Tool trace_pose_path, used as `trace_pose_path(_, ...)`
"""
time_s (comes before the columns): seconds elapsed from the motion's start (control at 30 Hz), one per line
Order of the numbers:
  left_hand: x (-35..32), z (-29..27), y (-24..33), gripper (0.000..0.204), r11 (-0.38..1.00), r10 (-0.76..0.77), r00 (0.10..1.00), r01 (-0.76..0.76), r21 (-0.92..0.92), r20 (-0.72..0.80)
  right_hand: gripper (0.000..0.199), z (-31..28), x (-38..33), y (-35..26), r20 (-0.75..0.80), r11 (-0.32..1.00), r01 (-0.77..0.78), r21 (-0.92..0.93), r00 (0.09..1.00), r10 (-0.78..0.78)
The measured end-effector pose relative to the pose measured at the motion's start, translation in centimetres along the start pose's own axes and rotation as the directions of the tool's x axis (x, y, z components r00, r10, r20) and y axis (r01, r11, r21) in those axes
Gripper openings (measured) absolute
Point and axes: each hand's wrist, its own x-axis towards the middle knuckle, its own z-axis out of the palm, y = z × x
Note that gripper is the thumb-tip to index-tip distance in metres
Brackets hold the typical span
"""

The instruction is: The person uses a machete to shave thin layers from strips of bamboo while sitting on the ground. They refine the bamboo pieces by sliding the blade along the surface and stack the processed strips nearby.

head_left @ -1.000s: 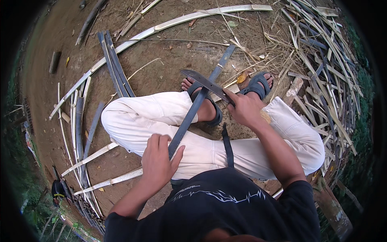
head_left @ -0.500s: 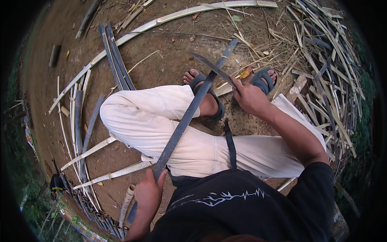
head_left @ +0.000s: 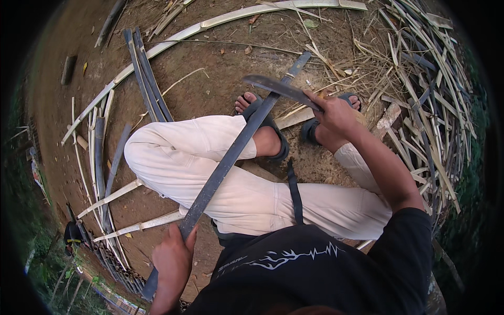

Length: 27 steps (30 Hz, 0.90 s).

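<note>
A long dark bamboo strip (head_left: 229, 157) slants across my lap, from low on the left up to the ground beyond my feet. My left hand (head_left: 173, 255) is wrapped round its lower part, and a short end sticks out below the wrist. In my right hand (head_left: 334, 116) is a machete (head_left: 275, 87), gripped by its handle, which the fingers mostly hide. Its wide blade points left and crosses over the strip near the far end; I cannot tell whether it touches. A pale split piece of bamboo (head_left: 295, 117) lies on the ground between my sandalled feet.
Heaps of split bamboo strips (head_left: 420, 105) fill the right side. A long pale bamboo length (head_left: 210, 22) curves across the far ground. Dark strips (head_left: 147, 79) lie beyond my left knee, with more pale strips (head_left: 118, 199) to the left. A short log (head_left: 68, 70) sits far left.
My left hand has drawn down and left with the bamboo strip. My right hand has shifted slightly right, and the machete blade now lies flatter across the strip. My right foot and leg have moved.
</note>
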Motion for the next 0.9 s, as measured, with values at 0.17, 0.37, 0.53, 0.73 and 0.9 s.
trace_pose_path(0.17, 0.2, 0.0, -0.1, 0.041, 0.996, -0.016, 1.0, 0.017, -0.092, 0.018, 0.064, 0.0, -0.6, -0.5, -0.023, 0.994, 0.024, 0.11, 1.0, -0.021)
trace_pose_path(0.37, 0.1, -0.7, 0.4, 0.039, 0.994, -0.043, 0.996, 0.051, -0.097, 0.083, 0.069, 1.5, 1.2, 3.4, -0.048, 0.977, -0.14, 0.16, 0.988, 0.15)
trace_pose_path(0.53, 0.0, 0.0, -0.4, 0.043, 0.998, 0.019, 0.999, -0.016, -0.067, 0.046, 0.064, 1.2, -0.6, 2.4, -0.058, 0.993, 0.118, 0.018, 0.991, -0.117)
trace_pose_path(0.73, 0.3, -0.2, 0.1, 0.038, 0.997, -0.023, 1.0, 0.023, -0.077, 0.004, 0.059, 0.1, -0.5, 2.1, -0.055, 0.997, 0.043, 0.067, 0.998, -0.04)
trace_pose_path(0.9, -0.3, -0.5, -0.4, 0.035, 0.996, 0.004, 0.999, -0.008, -0.088, -0.046, 0.061, 0.2, 1.4, 3.7, 0.027, 0.954, -0.289, 0.084, 0.957, 0.287)
